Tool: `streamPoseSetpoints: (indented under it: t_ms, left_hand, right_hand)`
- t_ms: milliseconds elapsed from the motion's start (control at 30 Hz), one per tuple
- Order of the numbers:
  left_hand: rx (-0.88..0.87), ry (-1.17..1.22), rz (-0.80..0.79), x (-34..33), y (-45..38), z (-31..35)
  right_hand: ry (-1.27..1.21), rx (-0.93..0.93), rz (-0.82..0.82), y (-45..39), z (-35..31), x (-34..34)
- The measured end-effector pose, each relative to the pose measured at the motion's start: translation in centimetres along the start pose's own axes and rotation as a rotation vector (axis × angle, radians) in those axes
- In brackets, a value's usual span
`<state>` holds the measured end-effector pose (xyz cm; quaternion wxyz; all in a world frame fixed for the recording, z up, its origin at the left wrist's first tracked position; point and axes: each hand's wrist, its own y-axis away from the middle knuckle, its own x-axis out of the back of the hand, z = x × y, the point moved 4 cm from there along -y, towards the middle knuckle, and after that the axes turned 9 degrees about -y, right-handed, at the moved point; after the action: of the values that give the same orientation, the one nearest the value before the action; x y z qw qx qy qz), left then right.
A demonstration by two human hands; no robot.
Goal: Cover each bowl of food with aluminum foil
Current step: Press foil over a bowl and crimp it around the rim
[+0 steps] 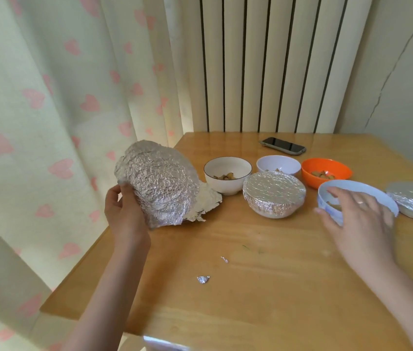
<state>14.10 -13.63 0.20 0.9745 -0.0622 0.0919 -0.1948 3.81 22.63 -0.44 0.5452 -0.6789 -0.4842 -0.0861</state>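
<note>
Phone (282, 145), foil scraps (203, 279) and covered bowl (273, 196) crowd the table (263, 287).

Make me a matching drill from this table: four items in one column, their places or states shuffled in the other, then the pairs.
Items
1. orange bowl
2. phone
3. foil sheet
4. blue bowl

Places or states
A. lying near the far edge of the table
B. held up by the left hand
C. uncovered, at the right end of the back row
D. under the right hand, uncovered

Pairs: 1-C, 2-A, 3-B, 4-D
</note>
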Motion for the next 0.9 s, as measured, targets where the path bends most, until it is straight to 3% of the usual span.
streamPoseSetpoints:
  t_ms: [133, 300, 467, 600, 733, 900]
  left_hand:
    - [0.023, -0.025, -0.007, 0.2, 0.8, -0.7]
    - [0.05, 0.006, -0.063, 0.0, 1.9, -1.2]
    - [0.094, 0.04, -0.122, -0.6, 3.5, -0.9]
    - [0.125, 0.082, -0.193, -1.4, 5.4, 0.4]
    - [0.169, 0.095, -0.311, -2.0, 7.5, 1.6]
    - [0.248, 0.092, -0.518, -2.6, 10.1, 2.2]
  right_hand:
    - [0.094, -0.019, -0.092, 0.5, 3.4, -0.8]
    - [-0.067, -0.018, -0.091, 1.0, 3.0, 0.4]
    - [-0.252, 0.146, -0.115, 4.9, -0.8, 3.1]
    - [-0.39, 0.34, -0.298, 8.0, -4.1, 3.3]
    - [-0.468, 0.448, -0.322, 9.4, -7.2, 2.2]
    - [-0.613, 0.359, -0.432, 8.9, -8.0, 2.0]
